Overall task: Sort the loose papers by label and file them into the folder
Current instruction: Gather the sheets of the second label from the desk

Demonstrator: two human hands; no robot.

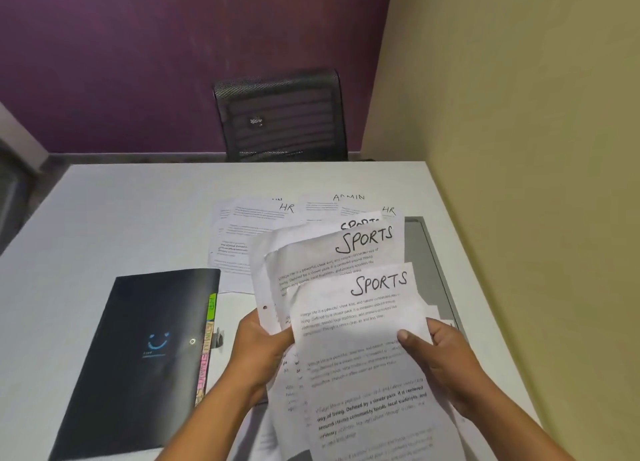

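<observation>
A black folder (138,349) with coloured label tabs along its right edge lies closed on the white table at the left. Above the table I hold a fanned stack of white sheets marked SPORTS (360,322). My left hand (261,346) grips the stack's left edge. My right hand (440,356) pinches the front sheet at its right side, thumb on top. Further back, loose papers (263,225) marked HR and ADMIN lie spread on the table.
The white table (121,211) reaches a yellow wall on the right. A grey flat panel (426,252) lies beneath the papers near that wall. A black mesh chair (280,114) stands behind the table, against a purple wall.
</observation>
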